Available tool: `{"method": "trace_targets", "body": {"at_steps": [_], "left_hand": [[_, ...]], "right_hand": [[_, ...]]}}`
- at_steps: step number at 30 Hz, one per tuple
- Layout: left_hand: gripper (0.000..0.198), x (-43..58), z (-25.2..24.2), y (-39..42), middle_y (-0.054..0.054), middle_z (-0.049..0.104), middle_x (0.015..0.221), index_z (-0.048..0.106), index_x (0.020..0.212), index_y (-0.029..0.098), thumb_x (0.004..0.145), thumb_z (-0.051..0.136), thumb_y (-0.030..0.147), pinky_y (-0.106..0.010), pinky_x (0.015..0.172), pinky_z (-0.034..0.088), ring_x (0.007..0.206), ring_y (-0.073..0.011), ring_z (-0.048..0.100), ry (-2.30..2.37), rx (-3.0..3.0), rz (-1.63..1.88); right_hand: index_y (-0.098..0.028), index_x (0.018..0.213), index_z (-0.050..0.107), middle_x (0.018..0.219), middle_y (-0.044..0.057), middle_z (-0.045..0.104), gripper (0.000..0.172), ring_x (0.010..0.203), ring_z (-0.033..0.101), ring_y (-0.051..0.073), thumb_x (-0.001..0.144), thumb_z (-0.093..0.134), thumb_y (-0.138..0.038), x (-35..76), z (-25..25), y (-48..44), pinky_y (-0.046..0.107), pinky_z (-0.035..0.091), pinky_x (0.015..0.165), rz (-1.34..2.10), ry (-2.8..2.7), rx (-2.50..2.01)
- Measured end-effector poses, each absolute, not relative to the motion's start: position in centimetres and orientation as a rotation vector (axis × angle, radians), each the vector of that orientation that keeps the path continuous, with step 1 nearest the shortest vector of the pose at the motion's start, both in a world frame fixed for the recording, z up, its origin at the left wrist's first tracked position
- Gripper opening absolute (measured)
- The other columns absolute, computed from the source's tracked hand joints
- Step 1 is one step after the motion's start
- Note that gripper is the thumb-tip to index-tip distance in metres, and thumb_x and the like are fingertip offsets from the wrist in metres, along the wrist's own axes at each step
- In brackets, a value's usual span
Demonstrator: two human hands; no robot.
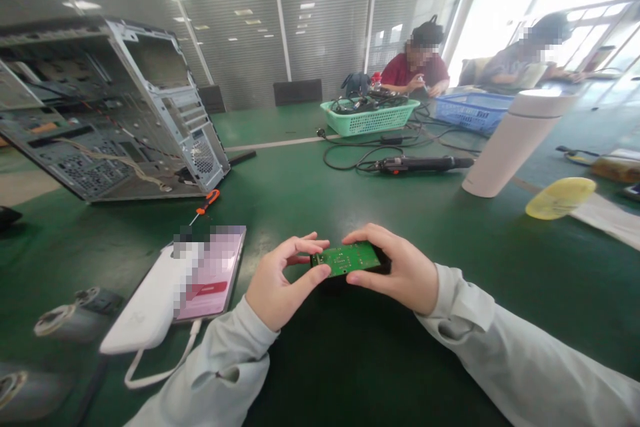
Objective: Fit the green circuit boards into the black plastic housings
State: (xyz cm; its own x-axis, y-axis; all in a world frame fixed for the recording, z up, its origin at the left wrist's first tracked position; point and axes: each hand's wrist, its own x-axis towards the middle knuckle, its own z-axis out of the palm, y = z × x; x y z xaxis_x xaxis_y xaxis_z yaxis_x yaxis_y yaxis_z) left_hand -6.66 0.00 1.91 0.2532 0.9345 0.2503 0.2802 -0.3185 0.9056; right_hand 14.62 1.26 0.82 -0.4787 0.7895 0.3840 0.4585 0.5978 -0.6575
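A small green circuit board (347, 258) seated in a black housing is held just above the green table (380, 360), near its front. My left hand (280, 283) pinches the board's left end between thumb and fingers. My right hand (400, 270) wraps round its right end and the black housing, fingers over the top and thumb below. Both sleeves are pale grey.
An open computer case (107, 110) lies tilted at the back left, with an orange-handled screwdriver (206, 203) beside it. A phone (213, 273) and white power bank (145, 310) lie left. An electric screwdriver (425, 163), white flask (515, 140), yellow disc (560, 197), green basket (370, 117), blue basket (470, 110) and two seated people are behind.
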Motion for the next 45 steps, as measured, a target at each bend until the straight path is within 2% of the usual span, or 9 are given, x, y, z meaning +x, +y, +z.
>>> {"method": "trace_targets", "body": {"at_steps": [4, 9, 16, 25, 29, 33, 37, 42, 45], "left_hand": [[0.018, -6.7, 2.4, -0.1, -0.010, 0.070, 0.094, 0.060, 0.083, 0.016, 0.074, 0.063, 0.031, -0.033, 0.078, 0.051, 0.090, -0.0206, 0.065, 1.164, 1.693, 1.133], [0.018, -6.8, 2.7, 0.0, -0.003, 0.064, 0.072, 0.059, 0.078, 0.016, 0.076, 0.055, 0.034, -0.028, 0.062, 0.048, 0.065, -0.0151, 0.060, 1.220, 1.709, 1.084], [0.027, -6.5, 2.8, -0.8, 0.000, 0.055, 0.065, 0.064, 0.085, 0.018, 0.074, 0.057, 0.041, -0.029, 0.060, 0.039, 0.063, -0.0165, 0.052, 1.233, 2.249, 0.720], [0.024, -6.6, 1.1, 0.7, -0.001, 0.060, 0.058, 0.062, 0.066, 0.020, 0.077, 0.048, 0.036, -0.027, 0.057, 0.041, 0.060, -0.0179, 0.054, 1.191, 1.362, 1.089], [0.038, -6.4, 1.2, 0.6, -0.004, 0.059, 0.053, 0.066, 0.081, 0.011, 0.078, 0.037, 0.035, -0.025, 0.050, 0.040, 0.049, -0.0149, 0.051, 0.996, 0.882, 0.969], [0.041, -6.0, 1.3, 0.3, -0.005, 0.059, 0.051, 0.066, 0.079, 0.009, 0.079, 0.033, 0.032, -0.023, 0.049, 0.040, 0.048, -0.0140, 0.051, 0.911, 0.769, 0.995], [0.041, -5.9, 0.9, 0.4, -0.005, 0.058, 0.049, 0.066, 0.074, 0.010, 0.080, 0.030, 0.030, -0.023, 0.047, 0.039, 0.046, -0.0134, 0.051, 0.918, 0.752, 1.023], [0.032, -5.9, 0.7, 0.5, -0.005, 0.059, 0.051, 0.061, 0.064, 0.013, 0.078, 0.037, 0.030, -0.022, 0.047, 0.041, 0.049, -0.0138, 0.053, 0.930, 0.734, 1.091], [0.031, -5.8, 0.9, 0.4, -0.005, 0.059, 0.052, 0.064, 0.069, 0.012, 0.077, 0.038, 0.027, -0.022, 0.046, 0.042, 0.050, -0.0137, 0.054, 0.947, 0.686, 1.120]], "right_hand": [[-0.019, 0.114, 0.048, 0.105, 0.003, 0.054, 0.047, 0.093, 0.053, 0.016, 0.079, 0.064, -0.047, 14.2, 1.0, 0.6, 0.029, 0.043, 0.081, 0.781, -2.032, -1.010], [-0.016, 0.111, 0.049, 0.100, 0.005, 0.057, 0.039, 0.089, 0.055, 0.016, 0.085, 0.056, -0.044, 13.8, 1.4, 0.0, 0.028, 0.044, 0.081, 0.912, -1.971, -1.014], [-0.017, 0.109, 0.055, 0.097, 0.003, 0.059, 0.040, 0.089, 0.055, 0.015, 0.080, 0.062, -0.044, 13.8, 1.9, -0.1, 0.028, 0.044, 0.082, 1.031, -2.054, -1.000], [-0.013, 0.135, 0.034, 0.087, 0.003, 0.057, 0.071, 0.079, 0.055, 0.014, 0.080, 0.064, -0.046, 15.0, 1.6, 0.8, 0.027, 0.044, 0.076, 1.228, -2.041, -0.966], [-0.013, 0.128, 0.044, 0.089, 0.004, 0.057, 0.066, 0.076, 0.055, 0.013, 0.080, 0.061, -0.055, 15.8, 1.6, 1.8, 0.023, 0.043, 0.067, 1.304, -2.062, -0.868], [-0.014, 0.117, 0.053, 0.088, 0.007, 0.058, 0.068, 0.071, 0.057, 0.015, 0.077, 0.055, -0.069, 15.7, 2.0, 1.9, 0.023, 0.047, 0.059, 1.643, -1.582, -0.922], [-0.012, 0.103, 0.059, 0.088, 0.009, 0.061, 0.057, 0.073, 0.060, 0.017, 0.081, 0.051, -0.064, 15.0, 1.7, 1.5, 0.026, 0.051, 0.064, 1.880, -1.206, -0.969], [-0.015, 0.112, 0.055, 0.087, 0.008, 0.059, 0.058, 0.066, 0.057, 0.012, 0.089, 0.038, -0.066, 14.2, 1.0, 0.7, 0.022, 0.051, 0.058, 2.092, -0.998, -0.970], [-0.014, 0.102, 0.057, 0.084, 0.007, 0.058, 0.058, 0.070, 0.059, 0.011, 0.094, 0.026, -0.063, 13.9, 1.0, 0.2, 0.020, 0.051, 0.063, 2.329, -0.962, -0.783]]}}
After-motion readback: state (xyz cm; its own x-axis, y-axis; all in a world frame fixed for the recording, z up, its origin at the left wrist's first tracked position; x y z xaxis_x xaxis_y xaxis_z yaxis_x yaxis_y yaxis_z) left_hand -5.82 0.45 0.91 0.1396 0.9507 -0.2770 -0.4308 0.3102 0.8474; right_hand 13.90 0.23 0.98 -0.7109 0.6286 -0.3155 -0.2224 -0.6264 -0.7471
